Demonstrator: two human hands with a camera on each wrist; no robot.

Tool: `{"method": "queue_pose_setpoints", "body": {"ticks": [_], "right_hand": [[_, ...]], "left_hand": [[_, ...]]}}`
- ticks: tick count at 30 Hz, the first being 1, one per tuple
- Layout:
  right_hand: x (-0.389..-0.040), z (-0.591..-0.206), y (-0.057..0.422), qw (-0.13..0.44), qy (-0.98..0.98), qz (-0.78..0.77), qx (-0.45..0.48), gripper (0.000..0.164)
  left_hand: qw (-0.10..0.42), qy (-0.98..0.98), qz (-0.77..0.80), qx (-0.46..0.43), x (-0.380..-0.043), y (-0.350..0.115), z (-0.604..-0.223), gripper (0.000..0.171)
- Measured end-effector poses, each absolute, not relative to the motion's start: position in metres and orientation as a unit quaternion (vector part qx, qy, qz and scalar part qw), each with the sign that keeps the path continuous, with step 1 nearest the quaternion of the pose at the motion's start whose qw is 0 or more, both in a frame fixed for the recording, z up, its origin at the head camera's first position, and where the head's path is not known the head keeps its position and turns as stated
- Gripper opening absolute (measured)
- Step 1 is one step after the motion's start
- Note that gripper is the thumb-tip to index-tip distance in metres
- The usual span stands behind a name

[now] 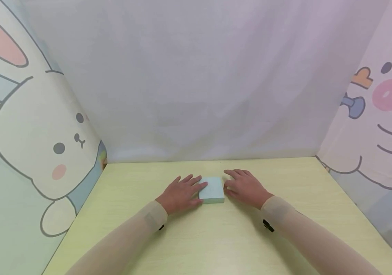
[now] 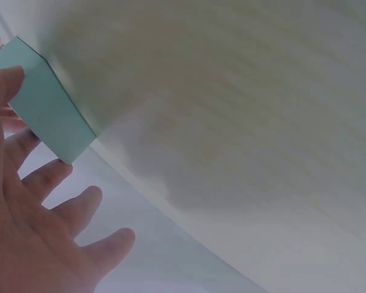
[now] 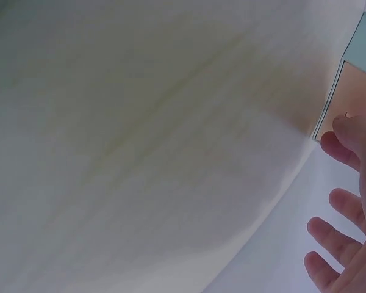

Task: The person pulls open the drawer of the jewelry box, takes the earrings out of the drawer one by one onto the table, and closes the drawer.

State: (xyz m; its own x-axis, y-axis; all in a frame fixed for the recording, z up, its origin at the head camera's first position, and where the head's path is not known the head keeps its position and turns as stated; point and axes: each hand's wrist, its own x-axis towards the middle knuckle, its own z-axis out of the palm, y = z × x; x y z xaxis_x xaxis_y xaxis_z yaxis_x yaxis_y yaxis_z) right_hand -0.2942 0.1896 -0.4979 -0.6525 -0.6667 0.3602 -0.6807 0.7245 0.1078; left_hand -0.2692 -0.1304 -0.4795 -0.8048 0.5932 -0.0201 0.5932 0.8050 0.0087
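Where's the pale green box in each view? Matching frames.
Head: below centre, slightly right; the pale green box sits between left hand and right hand.
Left wrist: upper left, thumb overlapping it.
Right wrist: upper right, cut off by the right edge.
Shared landmark: the tabletop, visible in all three.

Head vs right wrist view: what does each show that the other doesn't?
Head only: the left hand at the box, plus the rabbit print and both forearms in pale sleeves.

Right wrist only: the orange-tinted panel with a thin pale edge, on the box side by the right thumb.

Both: the right hand, the box and the tabletop.
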Motion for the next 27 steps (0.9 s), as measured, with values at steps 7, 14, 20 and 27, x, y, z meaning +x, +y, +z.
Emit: {"method": "queue_pose_setpoints", "body": {"ticks": [7, 14, 20, 27], "right_hand": [[-0.2947, -0.4988, 0.1872, 0.187, -0.912, 0.018, 0.364, 0.008], [-0.2944, -0.4988, 0.1856, 0.188, -0.911, 0.018, 0.366, 0.009], [-0.2954, -0.4992, 0.1842, 0.183, -0.912, 0.004, 0.367, 0.009], [-0.2944, -0.4978, 0.1813, 0.186, -0.911, 0.006, 0.369, 0.007]], "left_hand": [[0.013, 0.95, 0.008, 0.311, -0.2686, -0.1304, -0.4797, 0.068], [0.014, 0.951, 0.006, 0.31, -0.2701, -0.1302, -0.4814, 0.069], [0.014, 0.951, 0.002, 0.309, -0.2701, -0.1296, -0.4799, 0.069], [0.011, 0.951, -0.001, 0.309, -0.269, -0.1296, -0.4781, 0.068]]}}
